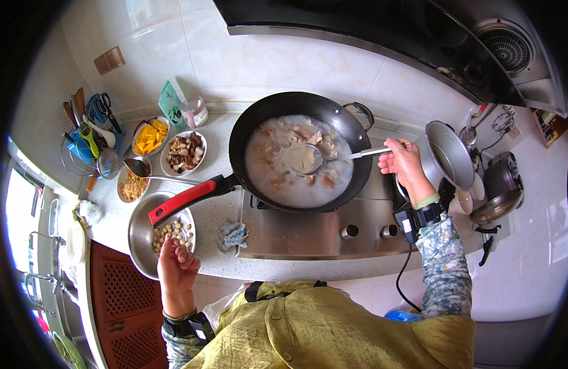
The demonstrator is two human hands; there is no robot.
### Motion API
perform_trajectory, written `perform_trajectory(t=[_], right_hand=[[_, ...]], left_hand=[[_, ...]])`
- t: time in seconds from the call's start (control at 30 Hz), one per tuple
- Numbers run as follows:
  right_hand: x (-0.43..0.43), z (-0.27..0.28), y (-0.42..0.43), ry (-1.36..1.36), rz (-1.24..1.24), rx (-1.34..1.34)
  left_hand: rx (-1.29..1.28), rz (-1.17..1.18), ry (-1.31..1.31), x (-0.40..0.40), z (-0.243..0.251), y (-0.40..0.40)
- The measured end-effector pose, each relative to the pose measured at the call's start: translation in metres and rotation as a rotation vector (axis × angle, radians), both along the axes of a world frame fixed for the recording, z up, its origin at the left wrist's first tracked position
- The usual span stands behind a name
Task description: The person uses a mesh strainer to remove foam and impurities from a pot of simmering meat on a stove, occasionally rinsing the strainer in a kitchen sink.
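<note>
My right hand (401, 159) grips the steel handle of a round skimmer (367, 153). Its head lies in the cloudy broth (270, 184) inside a black wok (240, 152), with pale foam in and around it. Chunks of meat (315, 137) show in the broth. The wok sits over the left side of a steel gas hob (288, 235), its red-and-black handle (182, 201) pointing left. My left hand (178, 263), fingers curled and no object visible in it, is at the near edge of a steel bowl (141, 230) holding small pale cubes (175, 230).
Bowls of yellow pieces (151, 138), chopped mushrooms (186, 154) and minced ingredients (133, 187) stand left, with a ladle (139, 168) across one. A blue-white cloth (232, 235) lies beside the hob. A grey pot (450, 154) stands right. Overhead hangs a range hood (357, 37).
</note>
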State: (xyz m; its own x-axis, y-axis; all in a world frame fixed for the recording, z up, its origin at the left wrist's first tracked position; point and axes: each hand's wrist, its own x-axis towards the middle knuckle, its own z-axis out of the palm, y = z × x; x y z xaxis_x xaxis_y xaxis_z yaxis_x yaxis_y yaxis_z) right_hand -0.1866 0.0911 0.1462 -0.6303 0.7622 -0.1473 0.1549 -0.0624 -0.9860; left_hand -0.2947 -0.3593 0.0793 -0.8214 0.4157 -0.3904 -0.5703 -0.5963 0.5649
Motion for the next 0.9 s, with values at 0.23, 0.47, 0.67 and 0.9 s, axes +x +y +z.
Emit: perform_trajectory(t=[0.23, 0.47, 0.67, 0.9], right_hand=[[-0.009, -0.008, -0.008, 0.026, 0.017, -0.058], [-0.02, -0.007, -0.022, 0.033, 0.045, -0.059], [-0.014, -0.01, -0.019, 0.076, 0.033, -0.117], [0.001, 0.006, -0.016, 0.16, -0.012, -0.141]], left_hand=[[0.013, -0.016, 0.011, 0.0, -0.001, -0.003], [0.028, -0.014, 0.025, 0.001, -0.005, -0.007], [0.033, -0.014, 0.017, 0.004, -0.005, -0.011], [0.019, 0.011, 0.013, 0.013, -0.004, -0.008]])
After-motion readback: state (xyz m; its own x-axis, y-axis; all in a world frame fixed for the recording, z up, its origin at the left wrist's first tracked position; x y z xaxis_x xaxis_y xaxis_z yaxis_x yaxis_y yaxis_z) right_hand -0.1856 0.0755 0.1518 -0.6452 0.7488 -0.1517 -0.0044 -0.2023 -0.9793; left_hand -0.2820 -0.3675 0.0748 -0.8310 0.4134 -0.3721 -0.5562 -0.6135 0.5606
